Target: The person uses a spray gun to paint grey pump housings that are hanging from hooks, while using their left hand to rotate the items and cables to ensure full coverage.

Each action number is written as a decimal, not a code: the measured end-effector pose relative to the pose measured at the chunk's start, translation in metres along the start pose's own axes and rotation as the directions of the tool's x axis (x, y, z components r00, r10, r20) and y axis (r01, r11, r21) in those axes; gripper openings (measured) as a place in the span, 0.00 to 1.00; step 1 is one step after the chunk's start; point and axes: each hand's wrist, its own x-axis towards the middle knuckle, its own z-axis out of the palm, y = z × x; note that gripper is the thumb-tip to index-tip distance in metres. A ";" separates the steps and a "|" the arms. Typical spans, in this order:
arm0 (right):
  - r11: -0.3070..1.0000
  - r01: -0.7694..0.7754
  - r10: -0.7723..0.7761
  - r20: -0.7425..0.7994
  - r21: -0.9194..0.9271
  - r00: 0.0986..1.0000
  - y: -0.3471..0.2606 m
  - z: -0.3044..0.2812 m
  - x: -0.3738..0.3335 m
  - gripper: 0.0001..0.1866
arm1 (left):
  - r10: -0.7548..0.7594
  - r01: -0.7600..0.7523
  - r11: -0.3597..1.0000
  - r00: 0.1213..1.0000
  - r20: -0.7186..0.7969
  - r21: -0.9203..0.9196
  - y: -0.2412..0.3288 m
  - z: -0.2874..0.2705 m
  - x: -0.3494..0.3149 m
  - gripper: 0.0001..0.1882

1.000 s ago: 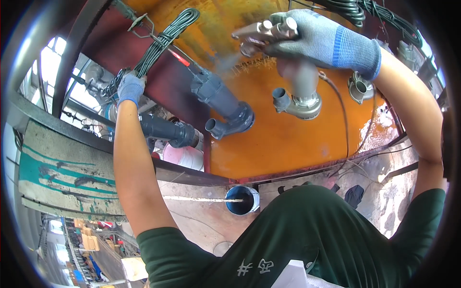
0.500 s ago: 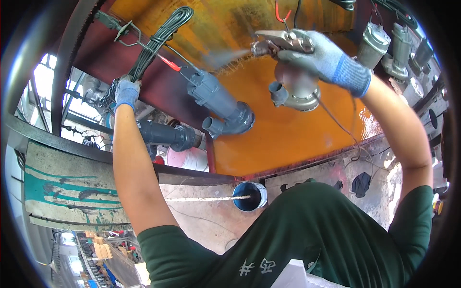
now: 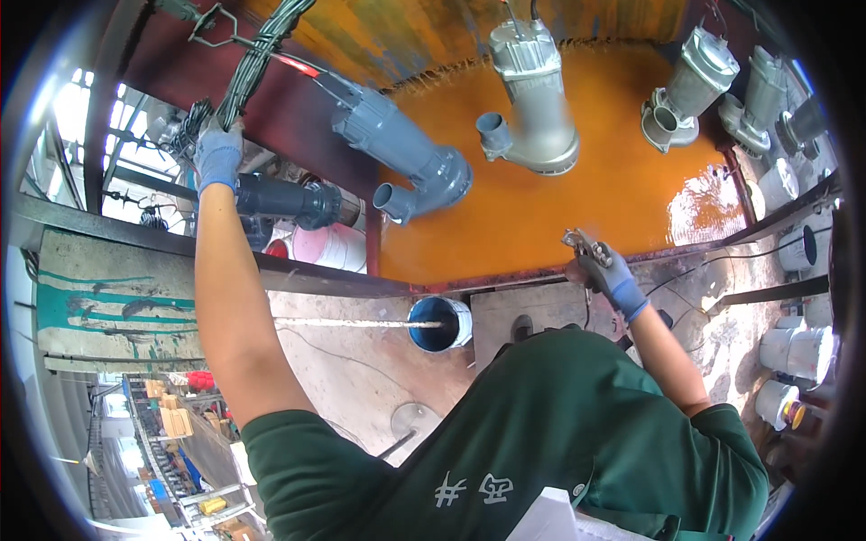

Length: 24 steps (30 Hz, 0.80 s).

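Note:
My left hand, in a blue-grey knitted glove, is closed around a coiled bundle of dark cable. Right of the bundle hangs a blue-grey painted pump, tilted, with a red piece near its top. My right hand, also gloved, grips a metal spray gun low at the front edge of the orange basin; no mist shows from it. Beyond the gun a silver-grey pump hangs in the middle, its round outlet pointing up at its left.
Orange liquid fills the basin. More unpainted pumps hang at the right, and a dark pump lies at the left. A blue-lined bucket with a stick stands before me. White buckets line the right side.
My right hand has dropped from beside the silver-grey pump toward me with the spray gun, and the mist has stopped. My left hand still holds the cable bundle; the view has shifted.

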 end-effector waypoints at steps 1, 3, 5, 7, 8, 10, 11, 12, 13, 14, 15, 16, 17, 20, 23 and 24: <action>0.991 -0.133 0.133 -0.086 0.003 0.987 0.015 0.000 -0.007 0.16 | -0.023 0.023 0.999 1.000 0.002 0.033 0.002 -0.004 -0.006 0.33; 0.987 -0.139 0.137 -0.031 -0.081 0.990 0.030 -0.011 -0.019 0.16 | -0.047 0.047 0.999 0.998 0.030 -0.004 0.004 -0.013 -0.016 0.34; 0.978 -0.130 0.132 0.005 -0.165 0.991 0.025 -0.023 -0.025 0.17 | -0.081 0.082 0.996 0.996 0.045 -0.019 0.037 -0.019 -0.028 0.32; 0.952 0.000 0.049 0.153 -0.307 0.987 -0.006 -0.021 -0.035 0.17 | -0.070 0.070 0.998 0.994 -0.087 0.005 0.028 -0.018 -0.038 0.32; 0.969 0.066 0.001 0.271 -0.240 0.963 -0.019 -0.021 -0.031 0.16 | -0.054 0.054 0.999 0.996 -0.067 -0.002 0.022 -0.020 -0.037 0.31; 0.939 0.119 -0.017 0.303 -0.322 0.953 -0.052 -0.018 -0.030 0.15 | -0.088 0.088 0.996 0.995 -0.045 -0.003 0.028 -0.025 -0.038 0.30; 0.903 0.177 -0.036 0.340 -0.392 0.940 -0.072 -0.014 -0.029 0.14 | -0.087 0.088 0.996 0.995 -0.056 0.018 0.020 -0.025 -0.035 0.29; 0.924 0.199 -0.076 0.354 -0.325 0.932 -0.092 -0.010 -0.029 0.14 | -0.105 0.106 0.994 0.993 -0.054 0.018 0.017 -0.024 -0.033 0.28; 0.921 0.200 -0.077 0.348 -0.333 0.934 -0.107 -0.012 -0.021 0.14 | -0.156 0.155 0.987 0.988 0.009 0.026 0.037 -0.032 -0.031 0.28; 0.921 0.234 -0.099 0.394 -0.311 0.914 -0.122 -0.013 -0.011 0.14 | -0.130 0.130 0.991 0.991 0.007 -0.001 0.042 -0.027 -0.027 0.28; 0.918 0.277 -0.128 0.450 -0.282 0.884 -0.142 -0.011 -0.002 0.14 | -0.112 0.112 0.994 0.994 -0.002 -0.016 0.037 -0.028 -0.022 0.28; 0.896 0.260 -0.074 0.457 -0.359 0.886 -0.178 -0.003 0.001 0.15 | -0.120 0.120 0.993 0.993 0.006 -0.008 0.032 -0.026 -0.020 0.28; 0.868 0.240 -0.019 0.455 -0.434 0.890 -0.216 0.008 0.003 0.15 | -0.124 0.124 0.992 0.992 0.015 -0.002 0.028 -0.024 -0.018 0.28; 0.820 0.456 -0.226 0.537 -0.345 0.813 -0.278 0.032 0.025 0.17 | -0.157 0.153 0.987 0.980 0.125 0.042 0.032 -0.027 0.000 0.27; 0.668 0.558 -0.217 0.590 -0.491 0.778 -0.332 0.070 0.054 0.20 | -0.112 0.108 0.993 0.983 0.144 0.036 -0.002 -0.017 0.021 0.26; 0.644 0.582 -0.237 0.594 -0.497 0.769 -0.348 0.083 0.058 0.21 | -0.149 0.140 0.988 0.971 0.189 0.057 -0.002 -0.020 0.026 0.26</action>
